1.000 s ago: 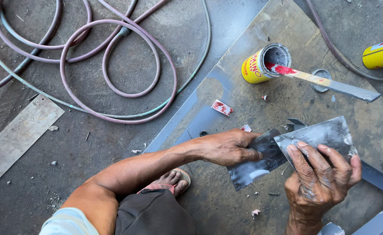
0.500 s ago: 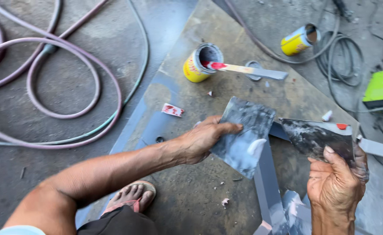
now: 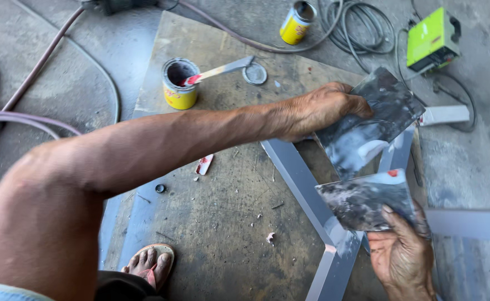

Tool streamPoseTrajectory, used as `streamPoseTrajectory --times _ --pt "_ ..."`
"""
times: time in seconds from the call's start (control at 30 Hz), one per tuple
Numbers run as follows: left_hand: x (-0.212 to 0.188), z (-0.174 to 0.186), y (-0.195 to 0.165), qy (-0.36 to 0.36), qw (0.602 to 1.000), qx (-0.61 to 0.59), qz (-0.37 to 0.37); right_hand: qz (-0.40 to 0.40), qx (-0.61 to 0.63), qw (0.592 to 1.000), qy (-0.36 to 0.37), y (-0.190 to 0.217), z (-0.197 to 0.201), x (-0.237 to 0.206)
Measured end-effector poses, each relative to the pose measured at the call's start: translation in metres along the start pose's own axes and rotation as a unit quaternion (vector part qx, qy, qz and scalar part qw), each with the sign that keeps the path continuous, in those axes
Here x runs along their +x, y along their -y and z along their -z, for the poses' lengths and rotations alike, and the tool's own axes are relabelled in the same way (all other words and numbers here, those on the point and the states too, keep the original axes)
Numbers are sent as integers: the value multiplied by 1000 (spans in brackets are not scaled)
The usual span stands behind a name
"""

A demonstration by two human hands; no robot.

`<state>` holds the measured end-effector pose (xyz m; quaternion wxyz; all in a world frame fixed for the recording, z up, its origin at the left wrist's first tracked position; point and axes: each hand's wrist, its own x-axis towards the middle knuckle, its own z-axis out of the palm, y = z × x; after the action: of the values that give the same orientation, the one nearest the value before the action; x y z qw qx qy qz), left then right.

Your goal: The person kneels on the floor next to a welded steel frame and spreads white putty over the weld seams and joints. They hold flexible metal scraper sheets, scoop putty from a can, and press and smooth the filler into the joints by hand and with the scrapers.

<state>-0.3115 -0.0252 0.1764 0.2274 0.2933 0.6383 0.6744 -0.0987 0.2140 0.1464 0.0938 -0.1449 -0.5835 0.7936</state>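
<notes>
My left hand (image 3: 317,108) reaches across to the right and grips a flat metal scraper plate (image 3: 370,122) smeared with grey putty. It is held tilted over a grey painted metal frame (image 3: 306,189). My right hand (image 3: 403,253) holds a second putty-smeared plate (image 3: 364,200) lower down, just above the frame's corner. The two plates are close but apart.
An open yellow can (image 3: 179,83) with a stir stick (image 3: 220,71) stands on a worn board (image 3: 222,206), a round lid (image 3: 254,73) beside it. Another yellow can (image 3: 296,21), coiled cables (image 3: 362,25), a green box-shaped machine (image 3: 433,39), pink hose (image 3: 11,120) and my sandalled foot (image 3: 150,265) are around.
The view has swung left and down. My left hand has carried its plate further right, above the right hand's plate; the two plates have separated.
</notes>
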Motion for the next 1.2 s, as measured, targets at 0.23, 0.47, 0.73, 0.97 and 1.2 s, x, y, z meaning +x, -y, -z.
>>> streamPoseTrajectory --times 0.23,0.47,0.73,0.97,1.2 --pt "47 -56 20 -15 999 -21 -20 -73 66 994 -54 -22 64 -48" --pt "-41 -129 93 -61 959 -268 69 -125 -48 980 -150 -66 128 -142" --pt "-83 -241 145 -164 742 -601 248 228 -366 877 -212 -103 137 -159" --pt "-89 -285 148 -107 767 -586 240 390 -445 803 -64 -96 146 -139" --pt "-82 -286 146 -81 816 -528 219 338 -597 723 -75 -73 157 -130"
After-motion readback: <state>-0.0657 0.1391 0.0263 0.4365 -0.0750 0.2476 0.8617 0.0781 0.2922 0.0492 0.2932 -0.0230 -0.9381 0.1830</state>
